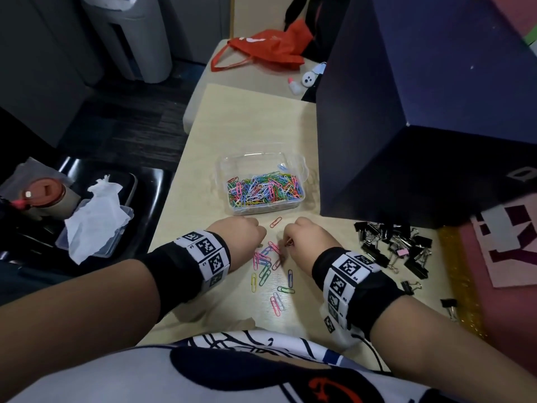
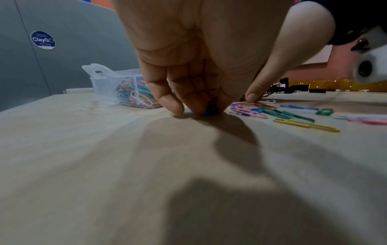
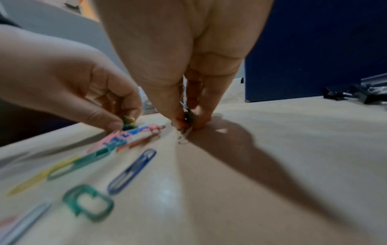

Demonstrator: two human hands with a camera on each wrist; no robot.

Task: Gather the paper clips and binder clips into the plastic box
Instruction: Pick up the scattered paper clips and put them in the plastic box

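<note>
A clear plastic box half full of coloured paper clips stands mid-table. Loose coloured paper clips lie scattered between my hands in front of it. My left hand has its fingertips down on the table, pinching a few clips, blue in the left wrist view. My right hand pinches a small bunch of clips, orange and green, against the table. A pile of black binder clips lies to the right of my right hand.
A tall dark blue box stands right of the plastic box. A red bag lies on the far table. To the left, a black tray holds a cup, a lid and tissue. Pink paper lies at the right edge.
</note>
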